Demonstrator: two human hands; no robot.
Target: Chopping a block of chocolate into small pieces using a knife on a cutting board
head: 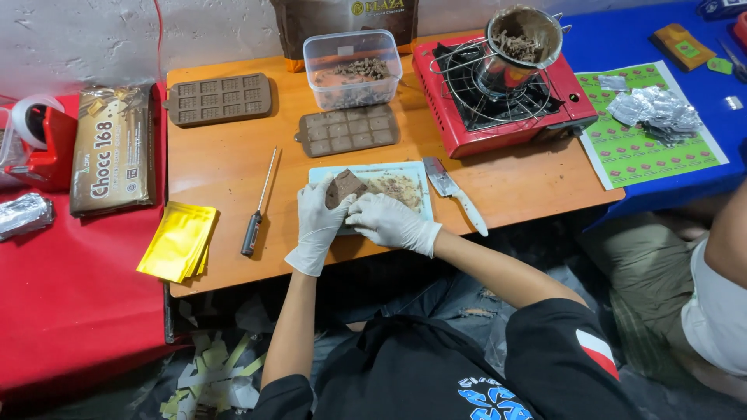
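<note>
You are gripping chocolate block (344,187) in left hand (317,225), fingers curled around it, tilting it over cutting board (412,173). Your right hand (391,221) is resting on board beside block, fingers loosely together, holding nothing visible. Small shavings pile (400,188) lying done; most of block remaining. Knife (454,194) lying idle, right of board.

Cutting board (412,173) partly under hands

two brown moulds (220,99) (347,130), one knife (455,194), one stove (506,101), one clear tub (352,68), one thermometer probe (258,204), one chocolate chunk (343,187).
</note>
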